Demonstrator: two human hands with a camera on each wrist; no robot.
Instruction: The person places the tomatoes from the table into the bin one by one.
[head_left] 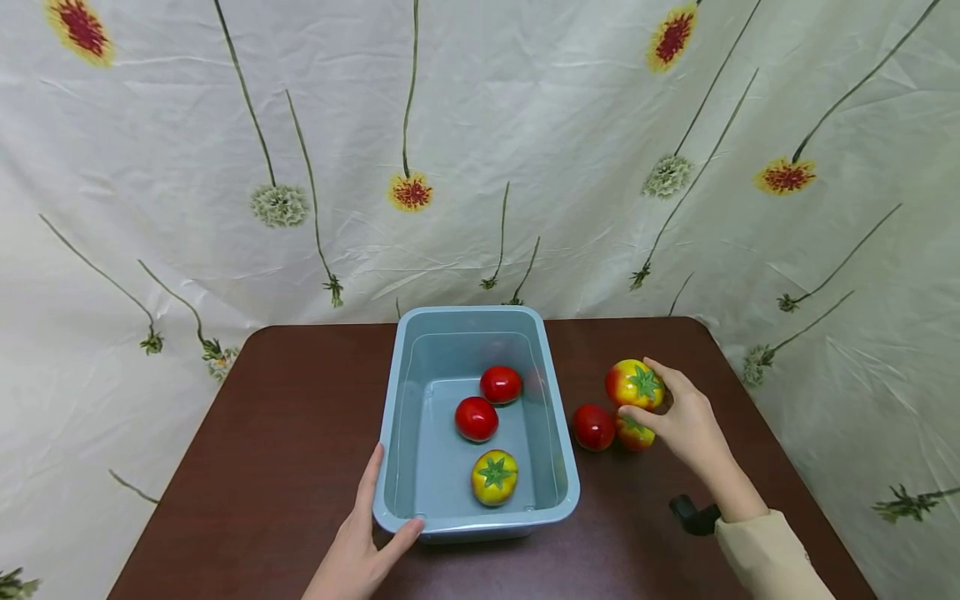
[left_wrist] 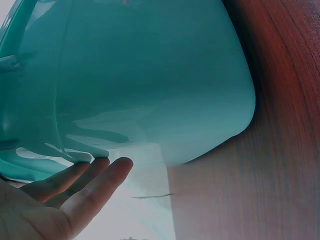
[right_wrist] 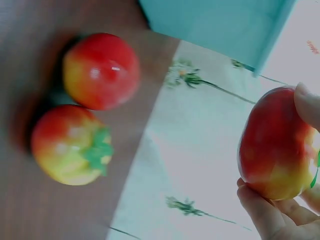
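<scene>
My right hand (head_left: 693,421) pinches a red-and-yellow tomato (head_left: 632,383) with a green star-shaped top, thumb on one side and fingers on the other. In the right wrist view that held tomato (right_wrist: 275,145) is off the table. Below it lie a red tomato (head_left: 593,427) and a red-yellow tomato (head_left: 636,433), side by side. My left hand (head_left: 363,533) rests at the near left corner of a blue plastic bin (head_left: 558,417), fingers straight along its outer wall. Inside the bin sit two red tomatoes (head_left: 476,418) and a yellow tomato (head_left: 494,478) with a green top.
The bin stands on a dark brown table (head_left: 315,417), reaching its back edge. Behind hangs a pale floral cloth (head_left: 465,125). A small black object (head_left: 693,515) shows beside the right wrist, near the beige sleeve (head_left: 772,554).
</scene>
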